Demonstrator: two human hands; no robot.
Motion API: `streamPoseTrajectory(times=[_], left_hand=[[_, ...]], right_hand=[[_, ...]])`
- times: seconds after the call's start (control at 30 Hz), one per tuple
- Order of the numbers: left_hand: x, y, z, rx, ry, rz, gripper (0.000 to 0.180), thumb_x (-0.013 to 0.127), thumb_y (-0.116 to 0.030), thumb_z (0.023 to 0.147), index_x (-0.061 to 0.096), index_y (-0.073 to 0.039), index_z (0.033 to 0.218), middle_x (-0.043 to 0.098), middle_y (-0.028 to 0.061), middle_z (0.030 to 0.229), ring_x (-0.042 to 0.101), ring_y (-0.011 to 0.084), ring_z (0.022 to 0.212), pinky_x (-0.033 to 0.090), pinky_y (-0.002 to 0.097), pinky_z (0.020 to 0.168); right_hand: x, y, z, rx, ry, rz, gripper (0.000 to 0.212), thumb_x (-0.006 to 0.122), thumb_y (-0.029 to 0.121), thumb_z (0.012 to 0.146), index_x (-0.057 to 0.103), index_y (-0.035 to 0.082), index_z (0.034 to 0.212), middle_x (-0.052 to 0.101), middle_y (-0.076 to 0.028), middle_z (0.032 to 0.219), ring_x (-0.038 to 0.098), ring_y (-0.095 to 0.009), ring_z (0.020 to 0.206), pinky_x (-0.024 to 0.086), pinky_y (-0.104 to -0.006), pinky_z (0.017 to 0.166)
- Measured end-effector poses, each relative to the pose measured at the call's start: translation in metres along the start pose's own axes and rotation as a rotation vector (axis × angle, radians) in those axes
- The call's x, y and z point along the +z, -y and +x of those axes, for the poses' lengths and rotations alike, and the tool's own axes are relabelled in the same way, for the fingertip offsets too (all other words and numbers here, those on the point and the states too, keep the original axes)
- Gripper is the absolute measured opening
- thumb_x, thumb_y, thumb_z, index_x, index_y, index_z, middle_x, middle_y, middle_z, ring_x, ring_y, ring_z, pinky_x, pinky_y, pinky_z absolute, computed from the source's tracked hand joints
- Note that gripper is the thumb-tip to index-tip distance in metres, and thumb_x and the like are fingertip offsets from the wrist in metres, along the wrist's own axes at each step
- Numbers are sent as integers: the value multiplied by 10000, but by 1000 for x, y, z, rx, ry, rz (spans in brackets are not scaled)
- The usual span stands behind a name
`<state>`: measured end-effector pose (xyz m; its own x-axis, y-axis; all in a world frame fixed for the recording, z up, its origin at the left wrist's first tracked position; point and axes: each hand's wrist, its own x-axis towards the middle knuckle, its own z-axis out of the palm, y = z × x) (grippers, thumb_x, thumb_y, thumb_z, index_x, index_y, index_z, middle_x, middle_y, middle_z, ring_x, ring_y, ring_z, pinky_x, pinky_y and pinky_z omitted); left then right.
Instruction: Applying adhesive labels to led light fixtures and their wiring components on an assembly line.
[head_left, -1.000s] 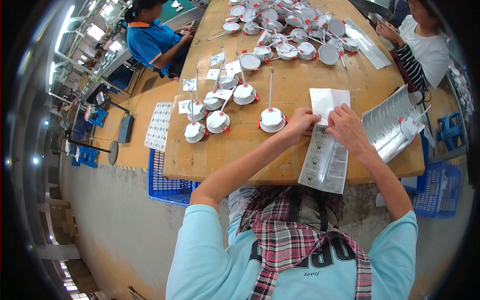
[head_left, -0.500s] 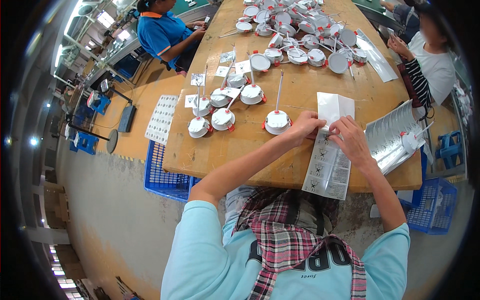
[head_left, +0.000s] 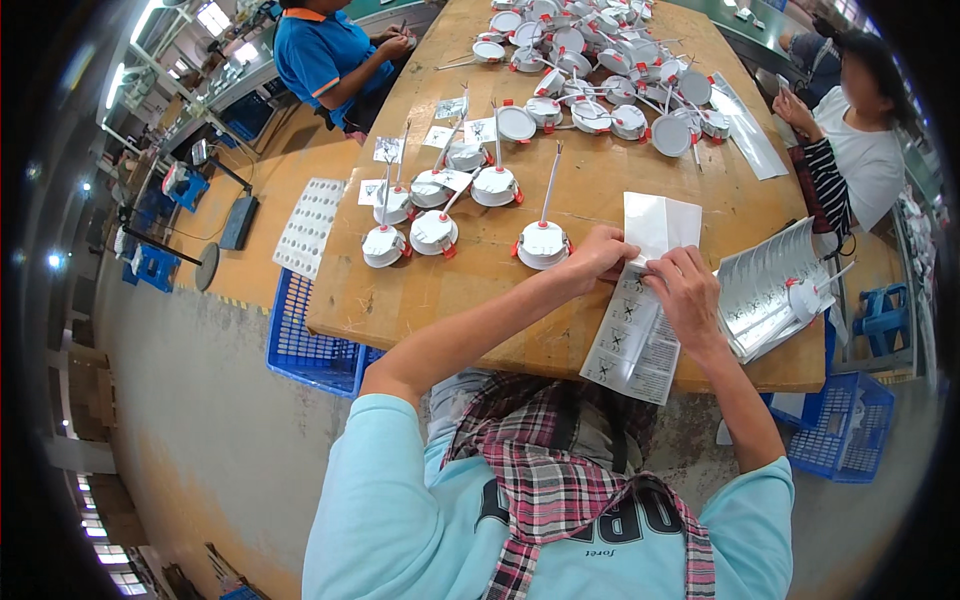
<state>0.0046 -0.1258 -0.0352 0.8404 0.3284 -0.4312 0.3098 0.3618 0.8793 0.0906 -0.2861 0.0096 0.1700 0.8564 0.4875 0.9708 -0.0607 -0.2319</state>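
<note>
A glossy silver-white sheet of printed labels point(head_left: 632, 340) lies over the table's near edge, its upper part blank and its lower end hanging past the edge. My left hand point(head_left: 604, 256) pinches the sheet's left side where the blank part meets the printed rows. Opposite it, the fingers of my right hand point(head_left: 688, 292) are closed at the same row; whether a label is between them is hidden. Left of my hands stands a round white downlight point(head_left: 543, 246) with red clips and an upright cable. Farther left, several similar downlights point(head_left: 434, 232) carry small labels on their cables.
Many loose downlights point(head_left: 610, 60) are heaped at the table's far end. A stack of label sheets point(head_left: 765, 285) with one downlight on it lies at right. Blue crates point(head_left: 840, 425) stand beside the table. One co-worker point(head_left: 330, 65) is at far left, another point(head_left: 850, 130) at right.
My head view has shifted slightly. Both hands stay on the label sheet, which now slants more, its lower end swung left. My right fingers have come a little closer to the printed row.
</note>
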Motion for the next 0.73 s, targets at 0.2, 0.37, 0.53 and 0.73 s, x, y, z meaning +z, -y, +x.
streamPoseTrajectory(times=[0.2, 0.37, 0.53, 0.73], left_hand=[[-1, -3, -2, -13, -4, 3, 226, 588, -178, 863, 592, -23, 1028, 642, 67, 884, 628, 158, 804, 500, 319, 759], [1, 0, 2, 13, 14, 18, 232, 588, -175, 860, 589, -17, 1030, 640, 74, 874, 627, 154, 780, 506, 312, 726], [3, 0, 3, 74, 4, 30, 253, 592, -179, 855, 583, 5, 1029, 639, 85, 880, 630, 152, 767, 516, 301, 669], [-3, -4, 4, 192, 43, 197, 348, 618, -197, 829, 569, 37, 1082, 634, 99, 895, 635, 155, 765, 537, 288, 679]], right_hand=[[3, 0, 0, -8, -49, -48, 197, 744, 85, 664, 621, 62, 815, 554, -31, 799, 541, -201, 807, 473, -331, 666], [3, -3, 5, 138, 71, 6, 183, 744, 98, 668, 585, 69, 755, 564, -32, 794, 534, -206, 796, 465, -331, 680], [2, -6, 7, 152, 117, 34, 194, 743, 94, 669, 569, 61, 748, 560, -44, 787, 530, -219, 801, 461, -340, 688], [-4, -7, 7, 9, 148, 91, 153, 695, 60, 718, 571, 64, 808, 558, -75, 878, 514, -255, 870, 439, -362, 775]])
